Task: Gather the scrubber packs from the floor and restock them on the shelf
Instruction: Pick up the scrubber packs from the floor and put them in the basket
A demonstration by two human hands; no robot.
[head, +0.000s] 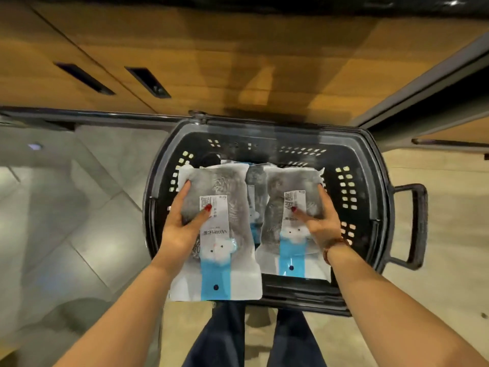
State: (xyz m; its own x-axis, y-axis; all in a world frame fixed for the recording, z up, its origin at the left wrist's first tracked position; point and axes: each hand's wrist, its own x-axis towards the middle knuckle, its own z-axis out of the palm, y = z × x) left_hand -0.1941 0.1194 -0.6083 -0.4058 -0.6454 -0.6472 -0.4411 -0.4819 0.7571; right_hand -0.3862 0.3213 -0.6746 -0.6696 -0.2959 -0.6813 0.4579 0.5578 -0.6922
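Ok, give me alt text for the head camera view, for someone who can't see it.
A person's left hand holds one scrubber pack and the right hand another pack above a black basket, with a third pack lying inside.

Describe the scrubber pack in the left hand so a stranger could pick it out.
Find the black basket at centre frame. Two blue-striped packs are held over it; the left pack is in the left hand. Unlike the right pack in the right hand, its lower edge overhangs the basket's near rim.
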